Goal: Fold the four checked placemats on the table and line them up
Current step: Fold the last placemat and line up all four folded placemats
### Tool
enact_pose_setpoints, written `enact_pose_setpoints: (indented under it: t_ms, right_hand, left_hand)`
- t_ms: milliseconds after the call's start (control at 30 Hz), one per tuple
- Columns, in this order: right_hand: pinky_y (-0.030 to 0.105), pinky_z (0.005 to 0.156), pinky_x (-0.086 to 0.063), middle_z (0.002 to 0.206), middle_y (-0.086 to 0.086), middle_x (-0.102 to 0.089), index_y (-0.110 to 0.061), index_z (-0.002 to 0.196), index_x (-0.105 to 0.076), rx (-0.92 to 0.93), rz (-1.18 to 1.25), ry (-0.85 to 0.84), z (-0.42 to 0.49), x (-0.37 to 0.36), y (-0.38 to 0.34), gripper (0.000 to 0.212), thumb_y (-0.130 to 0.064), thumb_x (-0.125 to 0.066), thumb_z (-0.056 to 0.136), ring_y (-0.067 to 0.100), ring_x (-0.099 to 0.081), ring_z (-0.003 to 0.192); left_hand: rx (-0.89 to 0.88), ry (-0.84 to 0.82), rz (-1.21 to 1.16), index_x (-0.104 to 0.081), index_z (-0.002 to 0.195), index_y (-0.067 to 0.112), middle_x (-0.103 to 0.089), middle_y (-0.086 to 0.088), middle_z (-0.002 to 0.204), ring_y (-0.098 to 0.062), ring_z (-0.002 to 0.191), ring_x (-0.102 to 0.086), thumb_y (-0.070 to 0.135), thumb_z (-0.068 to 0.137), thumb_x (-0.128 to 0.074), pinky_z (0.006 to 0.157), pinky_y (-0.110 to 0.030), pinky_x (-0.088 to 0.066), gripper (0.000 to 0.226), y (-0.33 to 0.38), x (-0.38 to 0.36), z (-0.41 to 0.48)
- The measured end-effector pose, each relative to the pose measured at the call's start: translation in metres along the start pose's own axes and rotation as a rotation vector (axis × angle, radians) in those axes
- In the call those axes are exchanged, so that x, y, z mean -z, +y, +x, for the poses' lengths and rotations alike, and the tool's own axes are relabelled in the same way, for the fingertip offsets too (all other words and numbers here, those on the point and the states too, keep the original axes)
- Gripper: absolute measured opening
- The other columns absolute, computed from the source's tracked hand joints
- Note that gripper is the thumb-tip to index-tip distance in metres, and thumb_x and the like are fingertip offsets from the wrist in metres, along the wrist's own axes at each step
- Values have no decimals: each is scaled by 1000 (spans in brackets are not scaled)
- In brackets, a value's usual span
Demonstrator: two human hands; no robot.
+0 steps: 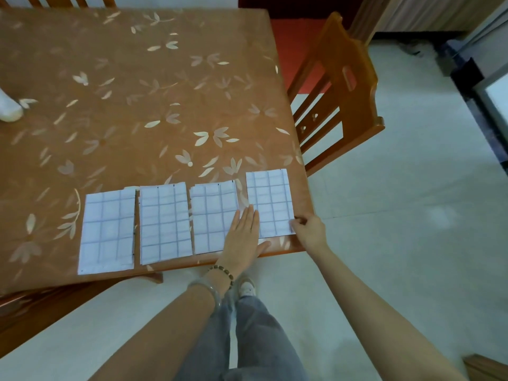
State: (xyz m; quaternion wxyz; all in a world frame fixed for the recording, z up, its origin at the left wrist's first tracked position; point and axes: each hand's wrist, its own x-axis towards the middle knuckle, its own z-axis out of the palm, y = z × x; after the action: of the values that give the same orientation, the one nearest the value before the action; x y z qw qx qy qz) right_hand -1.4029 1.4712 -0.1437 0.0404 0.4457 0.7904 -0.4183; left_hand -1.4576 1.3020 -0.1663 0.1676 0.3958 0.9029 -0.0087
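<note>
Left hand [243,235] flat, ungripping, across the gap beside rightmost placemat [270,203]; right hand [309,229] pinches its lower-right corner at table [165,92] edge.

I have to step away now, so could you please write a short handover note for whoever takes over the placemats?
Left hand: flat and open, resting across the third placemat and the fourth placemat.
Right hand: fingers pinching the fourth placemat's near right corner.
All four lie folded in a row near the table edge; first placemat and second placemat look settled.
Left: the fourth sits farther back than the others; slide it into line.
</note>
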Motion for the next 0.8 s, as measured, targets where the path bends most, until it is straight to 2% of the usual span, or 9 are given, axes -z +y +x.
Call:
enact_pose_setpoints:
  t_ms: [67, 233, 300, 367, 467, 567, 667, 733, 800]
  right_hand:
    - [23, 65, -36, 80, 8, -65, -9, 89, -71, -1, -25, -3, 1, -1, -1, 19, -6, -54, 80, 22, -54, 76]
    - [24, 70, -40, 93, 15, -70, -8, 96, -72, 22, -89, 17, 1, -2, 2, 28, -3, -50, 81, 32, -61, 89]
    - [25, 72, -41, 94, 16, -70, -8, 98, -72, 23, -102, 20, -2, -2, 5, 28, -3, -50, 81, 31, -61, 89]
    - [28, 75, -44, 94, 17, -70, -7, 97, -72, 19, -108, 14, -4, -2, 10, 29, -3, -48, 81, 30, -61, 85]
    - [34, 81, -49, 98, 15, -68, -8, 103, -69, 50, -99, 14, -10, 1, 11, 30, -3, -51, 81, 32, -61, 92]
    - [33, 84, -45, 115, 12, -57, -9, 115, -61, 216, -191, 24, -19, 1, 0, 30, -9, -53, 86, 31, -55, 104]
    - [37, 101, -39, 140, 16, -46, -8, 132, -51, 519, -426, -20, -32, -16, -19, 41, -18, -50, 92, 32, -45, 126]
    - [47, 107, -34, 142, 22, -44, -6, 134, -49, 751, -595, -135, -42, -41, -28, 48, -25, -47, 90, 38, -41, 132]
    - [51, 107, -32, 142, 19, -45, -10, 135, -49, 815, -756, -254, -48, -62, -33, 56, -39, -36, 90, 35, -41, 133]
  left_hand:
    - [8, -11, 17, 0, 151, 0, 2, -17, 160, -27, 149, 3, 58, 98, -22, 121, -41, 4, 81, 1, -1, -2]
    - [9, -16, 67, -2, 152, 2, -2, -15, 161, -27, 149, 0, 54, 100, -21, 119, -40, 9, 75, 4, -3, -6]
    - [-2, -9, 92, -3, 152, 2, -3, -15, 161, -27, 149, -1, 51, 101, -22, 116, -39, 11, 73, 6, -4, -10]
    - [-6, 0, 100, -3, 151, 2, -4, -16, 161, -27, 149, -1, 49, 102, -22, 114, -39, 13, 71, 7, -6, -14]
    - [6, 9, 69, -2, 152, 5, -4, -13, 161, -26, 149, 0, 54, 100, -22, 115, -40, 14, 74, 5, -8, -17]
    - [44, 64, -36, 1, 153, 11, -1, -9, 162, -25, 149, 4, 61, 96, -26, 119, -44, 6, 80, -9, 0, -23]
    - [165, 133, -96, -9, 153, 9, -8, -12, 160, -27, 148, -4, 68, 90, -22, 120, -46, 0, 87, -44, 4, -38]
    - [237, 110, -109, -18, 151, 4, -16, -17, 158, -31, 147, -14, 74, 88, -15, 119, -48, -3, 94, -71, 1, -52]
    - [249, 25, -114, -28, 147, 0, -27, -21, 154, -33, 143, -26, 75, 88, -11, 117, -49, -5, 97, -89, -5, -61]
